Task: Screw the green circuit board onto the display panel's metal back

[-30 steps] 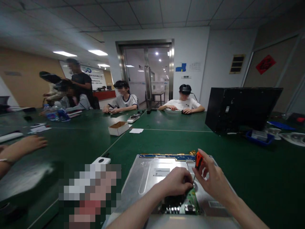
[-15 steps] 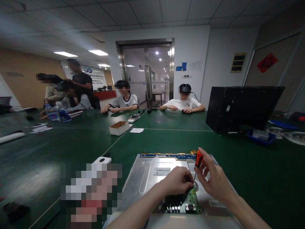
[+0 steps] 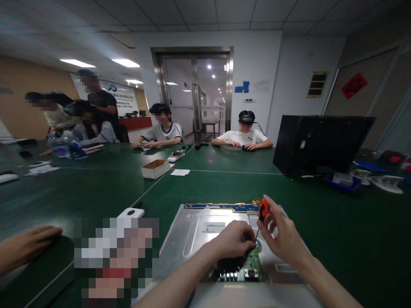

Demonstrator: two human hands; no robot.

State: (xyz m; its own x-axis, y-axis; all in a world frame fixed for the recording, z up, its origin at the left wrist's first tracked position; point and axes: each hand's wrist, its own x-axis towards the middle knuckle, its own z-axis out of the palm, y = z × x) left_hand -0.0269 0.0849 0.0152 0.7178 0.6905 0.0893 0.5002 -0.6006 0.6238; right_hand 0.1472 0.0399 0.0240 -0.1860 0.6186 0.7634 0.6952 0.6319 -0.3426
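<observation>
The person's right hand (image 3: 285, 237) pinches an orange-handled screwdriver (image 3: 263, 208), shaft down, over the right side of a metal panel (image 3: 192, 233). The left hand (image 3: 236, 239) curls beside the shaft, near a green circuit board (image 3: 254, 262); whether it pinches anything cannot be told.

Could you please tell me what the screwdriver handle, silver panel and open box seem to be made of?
The screwdriver handle looks like plastic, perhaps partly rubber: bright orange with black patches.
The silver panel seems to be sheet metal, satin-finished, judging by its soft grey sheen and pressed outline.
The open box is probably cardboard: thin, matt walls, whitish outside and brown inside.
</observation>
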